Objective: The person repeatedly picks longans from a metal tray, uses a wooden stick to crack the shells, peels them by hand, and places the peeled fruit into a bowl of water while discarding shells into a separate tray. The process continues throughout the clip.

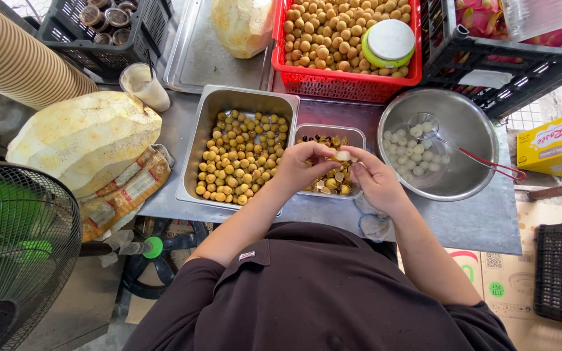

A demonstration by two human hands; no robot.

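My left hand (302, 165) and my right hand (375, 180) meet over a small steel tray (328, 130) that holds brown shells and seeds. Both pinch one half-peeled pale round fruit (343, 156) between the fingertips. To the left a large steel tray (214, 112) holds several small unpeeled yellow-brown fruits. On the right a round steel bowl (469, 117) holds white peeled fruits and a red-handled wire strainer (489, 164).
A red basket (346, 84) of unpeeled fruit with a round lidded tub (389, 42) stands behind. A big peeled yellowish fruit (82, 136) lies at the left by a plastic cup (144, 84). A fan (14, 247) is low left; black crates and a yellow box (554, 140) are at the right.
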